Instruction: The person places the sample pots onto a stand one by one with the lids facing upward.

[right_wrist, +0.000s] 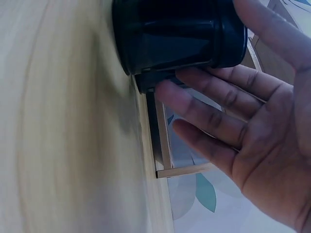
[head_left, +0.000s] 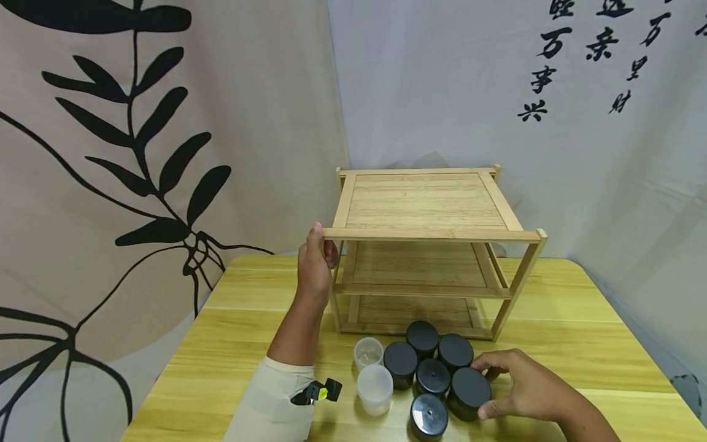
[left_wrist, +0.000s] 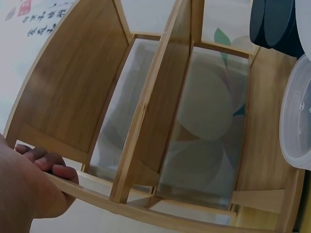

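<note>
Just left of the half-spread right hand [head_left: 521,385], its hold unclear, stands a black jar [head_left: 470,391]; the left hand [head_left: 315,264] grips a three-tier wooden shelf [head_left: 417,202].

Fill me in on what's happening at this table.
A person is handling things at a wooden table. The left-hand grip holds the upper left corner of a three-tier wooden rack. The right-hand grip has thumb and fingers on a black jar; whether it is lifted, I can't tell. Five other black jars cluster near it, in front of the rack, with two translucent cups to their left.
</note>
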`<state>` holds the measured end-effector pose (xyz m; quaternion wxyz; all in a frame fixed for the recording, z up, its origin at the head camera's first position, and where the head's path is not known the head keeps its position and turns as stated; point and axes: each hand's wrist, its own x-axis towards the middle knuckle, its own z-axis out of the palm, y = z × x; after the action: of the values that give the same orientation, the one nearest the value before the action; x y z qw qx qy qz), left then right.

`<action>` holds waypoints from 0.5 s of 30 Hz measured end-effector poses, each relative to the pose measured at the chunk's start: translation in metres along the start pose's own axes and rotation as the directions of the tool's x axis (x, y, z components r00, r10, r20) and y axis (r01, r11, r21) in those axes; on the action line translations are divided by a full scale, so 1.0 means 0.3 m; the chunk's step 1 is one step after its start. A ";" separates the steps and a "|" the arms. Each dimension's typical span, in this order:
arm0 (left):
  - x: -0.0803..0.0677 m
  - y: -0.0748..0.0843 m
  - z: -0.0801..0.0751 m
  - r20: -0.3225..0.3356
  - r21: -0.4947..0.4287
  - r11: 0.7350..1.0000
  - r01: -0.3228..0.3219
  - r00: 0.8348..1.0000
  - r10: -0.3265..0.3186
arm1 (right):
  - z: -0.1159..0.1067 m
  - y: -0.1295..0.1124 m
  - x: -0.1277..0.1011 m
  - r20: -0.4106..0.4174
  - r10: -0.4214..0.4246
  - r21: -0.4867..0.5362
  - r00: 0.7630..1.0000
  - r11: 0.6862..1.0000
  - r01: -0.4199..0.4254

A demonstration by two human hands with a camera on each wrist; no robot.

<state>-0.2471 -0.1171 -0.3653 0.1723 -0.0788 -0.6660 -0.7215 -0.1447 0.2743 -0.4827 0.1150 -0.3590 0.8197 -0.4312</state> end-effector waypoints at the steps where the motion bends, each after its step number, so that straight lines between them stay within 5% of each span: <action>1: 0.000 0.001 0.001 -0.001 0.000 1.000 -0.003 1.000 0.003 | 0.000 0.000 0.000 0.003 0.001 0.000 1.000 1.000 -0.001; 15: 0.000 0.002 0.006 -0.010 0.014 1.000 -0.019 1.000 0.019 | -0.003 0.002 -0.001 0.047 0.023 0.060 0.999 0.998 -0.026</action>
<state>-0.2470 -0.1154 -0.3647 0.1832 -0.0804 -0.6693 -0.7156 -0.1453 0.2754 -0.4827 0.1500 -0.3549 0.8078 -0.4461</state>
